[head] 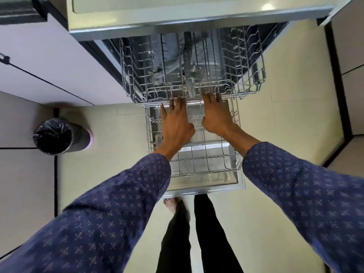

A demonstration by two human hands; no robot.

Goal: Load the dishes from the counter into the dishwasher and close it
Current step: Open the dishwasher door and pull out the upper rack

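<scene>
Both hands reaching to the front rail of the upper rack [192,75], which is sitting pulled out of the dishwasher [110,56]. Left hand [175,123] lying flat, fingers [178,102] straight and close together, tips touching the rail. Right hand [215,115] doing the same, fingers slightly spread on the rail. Neither is curling round the wire. Lower rack [197,154] is sitting out over the open door [206,183], beneath both forearms. No dishes showing in either rack. Lined bin [59,135] standing on the floor [285,125], well left.
</scene>
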